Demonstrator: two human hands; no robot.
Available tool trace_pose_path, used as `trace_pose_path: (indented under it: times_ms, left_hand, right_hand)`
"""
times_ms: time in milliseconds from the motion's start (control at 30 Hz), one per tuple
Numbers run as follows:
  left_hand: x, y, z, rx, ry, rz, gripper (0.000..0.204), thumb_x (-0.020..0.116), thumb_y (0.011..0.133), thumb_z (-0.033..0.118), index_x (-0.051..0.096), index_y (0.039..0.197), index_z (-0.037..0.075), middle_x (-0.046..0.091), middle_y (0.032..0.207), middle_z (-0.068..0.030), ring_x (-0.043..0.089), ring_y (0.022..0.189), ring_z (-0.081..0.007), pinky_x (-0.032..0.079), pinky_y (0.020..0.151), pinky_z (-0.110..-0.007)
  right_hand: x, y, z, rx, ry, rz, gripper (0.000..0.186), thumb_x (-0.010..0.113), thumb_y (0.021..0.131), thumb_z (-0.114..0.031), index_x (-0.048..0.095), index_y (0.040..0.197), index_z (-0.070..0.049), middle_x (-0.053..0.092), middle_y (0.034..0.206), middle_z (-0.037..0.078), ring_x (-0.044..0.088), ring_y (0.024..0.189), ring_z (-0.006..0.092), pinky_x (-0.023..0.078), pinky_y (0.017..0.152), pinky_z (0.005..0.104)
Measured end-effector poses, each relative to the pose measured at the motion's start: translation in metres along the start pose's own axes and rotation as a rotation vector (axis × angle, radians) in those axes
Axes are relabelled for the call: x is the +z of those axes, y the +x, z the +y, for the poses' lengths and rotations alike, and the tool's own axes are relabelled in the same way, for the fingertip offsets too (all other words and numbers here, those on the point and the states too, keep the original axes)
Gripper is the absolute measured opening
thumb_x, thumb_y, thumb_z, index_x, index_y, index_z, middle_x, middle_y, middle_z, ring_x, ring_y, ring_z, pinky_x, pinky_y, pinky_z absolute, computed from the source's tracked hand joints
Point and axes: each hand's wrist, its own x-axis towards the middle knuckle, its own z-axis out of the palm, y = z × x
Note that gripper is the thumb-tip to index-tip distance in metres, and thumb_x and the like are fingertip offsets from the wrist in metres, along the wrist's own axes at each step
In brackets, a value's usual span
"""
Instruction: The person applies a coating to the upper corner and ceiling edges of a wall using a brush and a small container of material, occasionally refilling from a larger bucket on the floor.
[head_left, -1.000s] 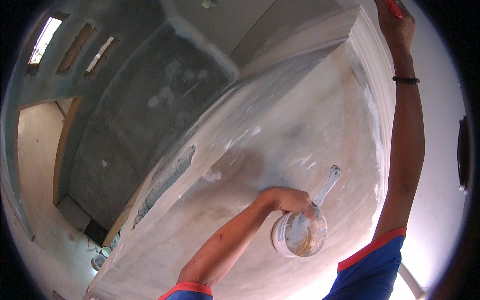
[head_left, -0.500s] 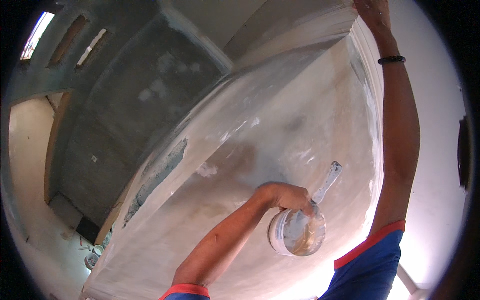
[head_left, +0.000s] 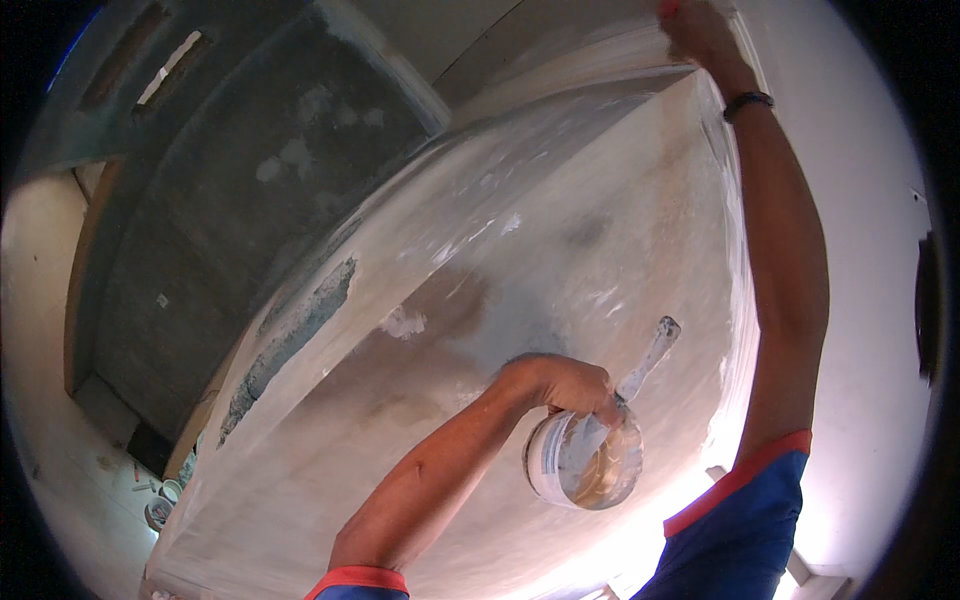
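Note:
My left hand (head_left: 575, 385) grips the rim of a round plastic tub (head_left: 545, 465), its fingers wrapped over the edge. Tan and whitish paste coats the inside of this tub. A putty knife (head_left: 652, 352) smeared with grey-white paste leans in it, its handle sticking up past my fingers. High up, my right hand (head_left: 708, 45) is raised on a stretched arm to the top corner of the wall (head_left: 560, 290). Its fingers are closed around something reddish at the picture's top edge, too little of which shows to name it. A dark bracelet (head_left: 748, 103) circles that wrist.
A long recess of rough grey (head_left: 290, 350) breaks the wall's left side. Beyond stands a dark grey wall (head_left: 240, 220) with slot openings. Several small containers (head_left: 165, 505) lie on the floor at lower left. To the right runs a pale ceiling surface (head_left: 860, 250).
My right hand has moved left along the top corner, bringing the reddish thing more into view. The tub shifts slightly left in the picture with my left hand as the view turns.

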Motion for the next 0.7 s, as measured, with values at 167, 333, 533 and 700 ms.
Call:
trace_pose_path:
  times_ms: [167,333,533,700]
  left_hand:
    - [-0.003,-0.003,0.003,-0.002,0.008,-0.034,0.044,0.068,0.083,0.033,0.067,0.106,-0.005,0.069,0.099,-0.0136,0.064,0.092,-0.0239,0.046,0.086,-0.035]
    - [0.002,-0.005,0.008,-0.017,0.047,0.028,0.045,0.068,0.082,0.033,0.067,0.107,-0.004,0.069,0.1,-0.0137,0.064,0.093,-0.0243,0.046,0.086,-0.035]
    - [-0.003,-0.008,-0.001,-0.004,0.011,0.018,0.046,0.069,0.082,0.035,0.067,0.108,-0.004,0.069,0.099,-0.0134,0.064,0.091,-0.0234,0.046,0.086,-0.034]
    - [0.0,-0.007,0.014,-0.041,0.067,0.003,0.044,0.069,0.081,0.035,0.068,0.102,-0.004,0.069,0.094,-0.0113,0.063,0.088,-0.0214,0.046,0.084,-0.033]
  right_hand:
    - [-0.125,-0.013,-0.039,0.188,0.337,0.137,0.012,0.058,0.085,-0.011,0.063,0.075,-0.007,0.065,0.064,0.007,0.062,0.06,0.0151,0.052,0.059,0.0307]
    - [-0.083,-0.019,-0.029,0.049,0.612,0.033,0.017,0.062,0.085,-0.012,0.063,0.07,-0.005,0.067,0.066,0.006,0.062,0.061,0.0134,0.052,0.059,0.0308]
    - [-0.025,-0.017,-0.035,0.066,0.068,0.087,0.022,0.05,0.09,-0.016,0.064,0.078,-0.003,0.07,0.086,0.017,0.066,0.075,0.0301,0.054,0.072,0.0421]
    - [-0.108,-0.044,0.026,-0.038,0.761,0.423,0.014,0.053,0.092,-0.013,0.059,0.086,-0.001,0.071,0.095,0.014,0.068,0.082,0.0285,0.054,0.077,0.0384]
